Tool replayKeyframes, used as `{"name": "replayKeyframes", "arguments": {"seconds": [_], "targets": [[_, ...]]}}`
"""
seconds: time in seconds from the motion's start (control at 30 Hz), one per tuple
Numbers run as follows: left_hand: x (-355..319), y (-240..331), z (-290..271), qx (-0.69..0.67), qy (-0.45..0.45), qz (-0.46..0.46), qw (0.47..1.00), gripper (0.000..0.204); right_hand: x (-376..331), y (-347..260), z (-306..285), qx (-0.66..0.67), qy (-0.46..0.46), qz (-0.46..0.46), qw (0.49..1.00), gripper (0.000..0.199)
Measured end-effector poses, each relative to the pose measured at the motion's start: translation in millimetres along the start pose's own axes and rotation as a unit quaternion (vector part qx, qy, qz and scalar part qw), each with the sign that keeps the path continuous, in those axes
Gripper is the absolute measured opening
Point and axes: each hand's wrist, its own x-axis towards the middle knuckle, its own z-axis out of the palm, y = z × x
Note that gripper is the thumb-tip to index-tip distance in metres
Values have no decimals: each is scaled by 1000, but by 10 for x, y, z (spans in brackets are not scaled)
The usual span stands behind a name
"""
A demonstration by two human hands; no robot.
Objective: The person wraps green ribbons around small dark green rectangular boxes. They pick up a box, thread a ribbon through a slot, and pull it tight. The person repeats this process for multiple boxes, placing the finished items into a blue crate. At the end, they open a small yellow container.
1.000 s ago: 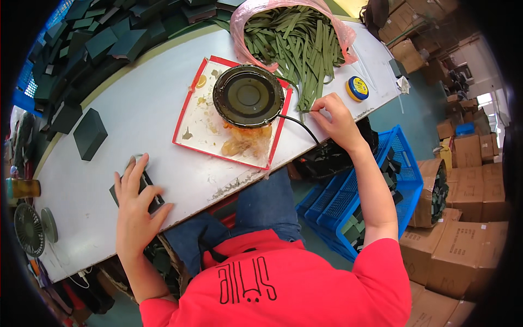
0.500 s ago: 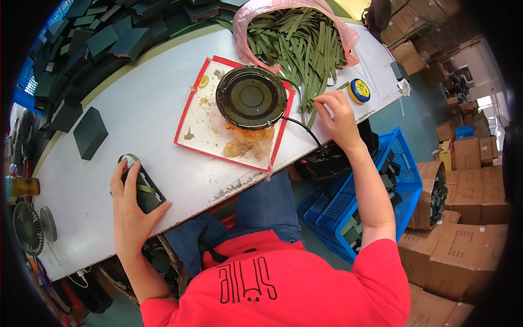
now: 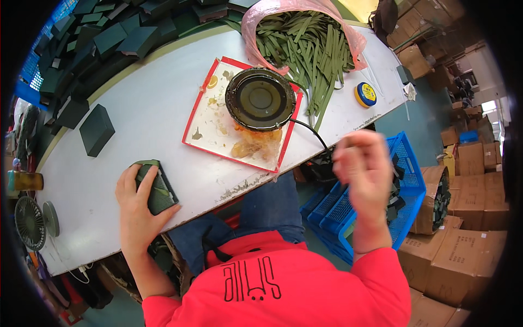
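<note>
Fingers (image 3: 143, 173) of the left hand (image 3: 136, 210) wrap around a small dark green rectangular box (image 3: 157, 186) with a matt, cloth-like skin, pressing it down near the front edge of the long white worktable (image 3: 141, 114). The right hand (image 3: 364, 170) is raised off the table over the blue slatted plastic crate (image 3: 406, 180), motion-blurred; its fingers look loosely curled, and whether they pinch anything I cannot tell.

Further back on the table lies a flat red-rimmed tray (image 3: 218, 125), its pale surface smeared with glossy amber glue, and on its far corner sits a round black shallow pot (image 3: 260, 99) with a cord trailing off the table edge. Behind that, a pink plastic bag (image 3: 256, 22) spills flat olive-green strips (image 3: 313, 49); a small round yellow-and-blue tin (image 3: 366, 94) stands just right of them. Stacks of dark green box shells (image 3: 103, 38) crowd the far left, one (image 3: 97, 129) apart
</note>
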Motion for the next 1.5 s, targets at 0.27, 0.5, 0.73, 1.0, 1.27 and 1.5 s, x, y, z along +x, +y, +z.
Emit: {"name": "replayKeyframes", "arguments": {"seconds": [0.27, 0.5, 0.73, 1.0, 1.27, 1.5], "targets": [[77, 105, 141, 0, 31, 55, 998, 82, 285, 620, 403, 225, -67, 219, 947, 18], [52, 78, 144, -5, 26, 54, 998, 84, 384, 688, 478, 223, -57, 221, 948, 20], [60, 68, 142, -10, 26, 56, 998, 84, 426, 725, 547, 210, -41, 236, 948, 18], [71, 57, 160, -47, 40, 42, 997, 85, 342, 810, 477, 296, -24, 181, 938, 14], [140, 142, 121, -241, 56, 147, 958, 89, -39, 604, 623, 272, -136, 114, 946, 10], [256, 311, 97, -274, 6, 230, 934, 84, -254, 339, 901, 224, -342, 272, 871, 15]]}}
